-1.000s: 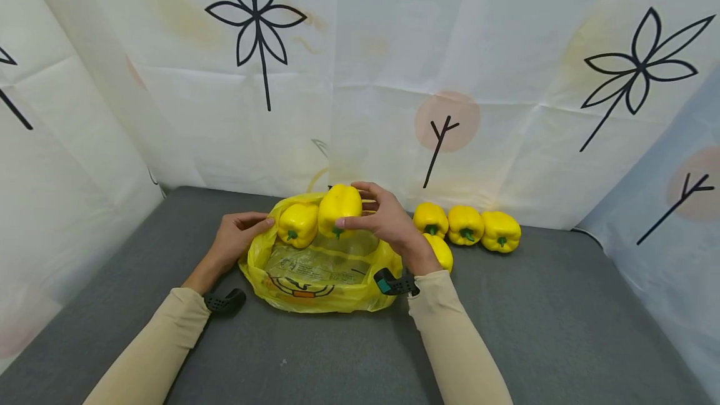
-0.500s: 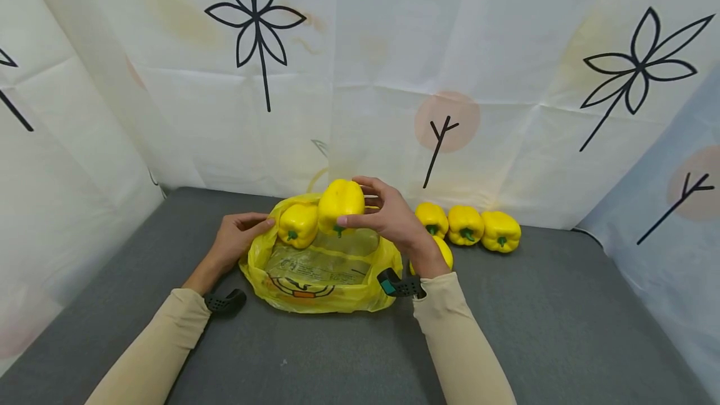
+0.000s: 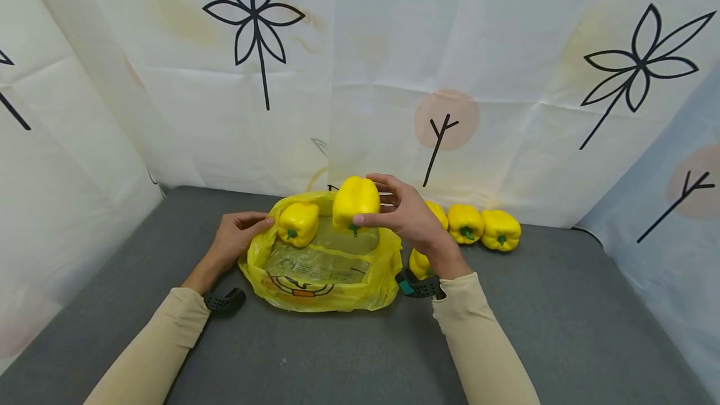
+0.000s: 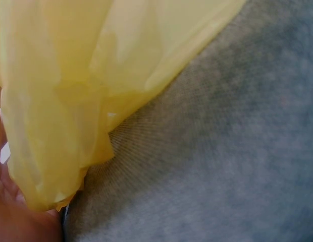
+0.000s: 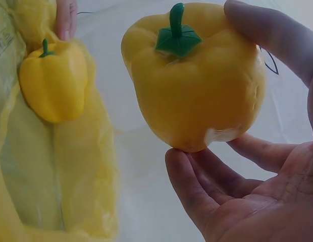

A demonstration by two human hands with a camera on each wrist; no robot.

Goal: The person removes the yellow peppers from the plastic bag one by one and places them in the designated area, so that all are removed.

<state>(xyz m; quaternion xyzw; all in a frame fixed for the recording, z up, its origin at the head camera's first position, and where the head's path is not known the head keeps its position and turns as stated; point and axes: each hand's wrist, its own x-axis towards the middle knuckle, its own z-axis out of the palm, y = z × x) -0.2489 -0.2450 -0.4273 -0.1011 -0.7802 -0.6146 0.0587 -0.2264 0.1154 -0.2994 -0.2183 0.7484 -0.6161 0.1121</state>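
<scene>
A yellow plastic bag [image 3: 326, 297] lies with its mouth open in the head view. One yellow bell pepper [image 3: 299, 224] with a green stem sits inside at the left. Thumb and fingers of my left hand [image 3: 235, 240] pinch the bag's left rim; in the left wrist view the gathered plastic [image 4: 50, 126] hides most of that hand. Over the bag's back right part, my right hand [image 3: 413, 217] holds a second yellow bell pepper [image 5: 192, 85] between the thumb and fingertips, its stem toward me.
Right of the bag, a yellow bell pepper [image 3: 465, 224] and another bell pepper [image 3: 501, 230] stand in a row on the grey table [image 3: 540, 317]. Two more peppers are partly hidden behind my right hand and wrist. A patterned white cloth [image 3: 371, 49] hangs behind the table.
My right hand has moved right and slightly up with its bell pepper, leaving a gap to the pepper in the bag. My left hand stays at the rim.
</scene>
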